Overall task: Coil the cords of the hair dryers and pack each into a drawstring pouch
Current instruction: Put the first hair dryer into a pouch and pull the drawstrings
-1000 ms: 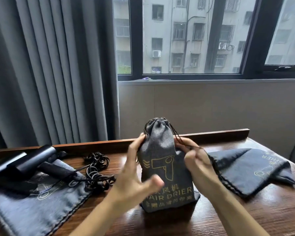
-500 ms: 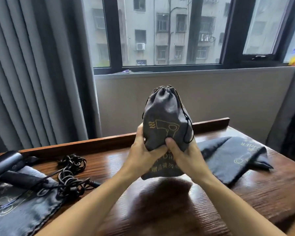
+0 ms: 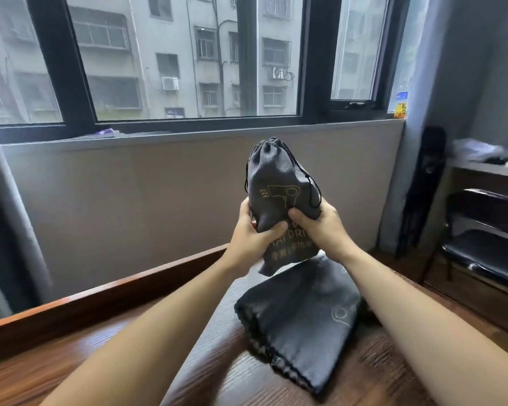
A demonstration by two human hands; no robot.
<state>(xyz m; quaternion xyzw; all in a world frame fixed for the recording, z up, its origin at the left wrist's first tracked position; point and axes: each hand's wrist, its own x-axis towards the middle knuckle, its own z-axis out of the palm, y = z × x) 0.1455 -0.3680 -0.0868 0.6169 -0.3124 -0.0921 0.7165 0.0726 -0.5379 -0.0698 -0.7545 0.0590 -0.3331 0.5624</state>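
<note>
while both hands grip it, the filled pouch (image 3: 279,183) has risen above the table (image 3: 71,367).

Wood-grain surface (image 3: 79,364) with a raised rim along its far edge. Beyond it, a plain beige wall (image 3: 159,200) under a black-framed window (image 3: 314,83); grey daylight, apartment block (image 3: 188,54) outside. Grey curtain (image 3: 9,200) at left. At right, a black chair (image 3: 487,247), a desk (image 3: 487,171) with indistinct clutter, wood floor (image 3: 408,268).
</note>
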